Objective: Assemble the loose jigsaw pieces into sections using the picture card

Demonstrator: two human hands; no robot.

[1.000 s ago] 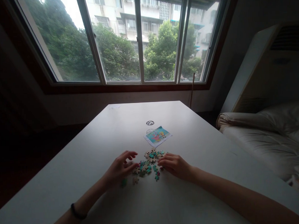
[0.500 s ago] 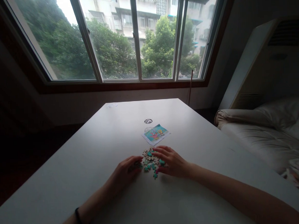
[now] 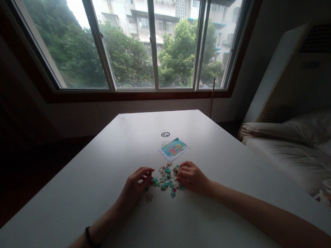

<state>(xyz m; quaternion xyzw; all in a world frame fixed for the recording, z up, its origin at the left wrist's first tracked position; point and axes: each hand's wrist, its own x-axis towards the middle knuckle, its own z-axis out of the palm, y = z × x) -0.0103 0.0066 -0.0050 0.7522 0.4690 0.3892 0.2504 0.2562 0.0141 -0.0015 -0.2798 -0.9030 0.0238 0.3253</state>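
A loose pile of jigsaw puzzle pieces, some teal and some showing pale backs, lies on the white table between my hands. At its left edge is my left hand, fingers curved and apart from the thumb, with a gap showing between them. Below those fingers are a few blurred pale pieces. My right hand is curled at the right side of the pile, its fingers close together over several pieces; its palm is hidden. Beyond the pile lies a printed picture sheet with colourful cartoon figures.
The white table stretches away toward a wide window. Round dark markings show behind the picture sheet. A cushioned couch stands to the right, with a tall pale appliance behind it. A thin stick leans under the window.
My left hand has drawn back slightly left, and pieces now show beside and below its fingers. The right hand's spread fingers have curled in, and the pile lies more spread out.
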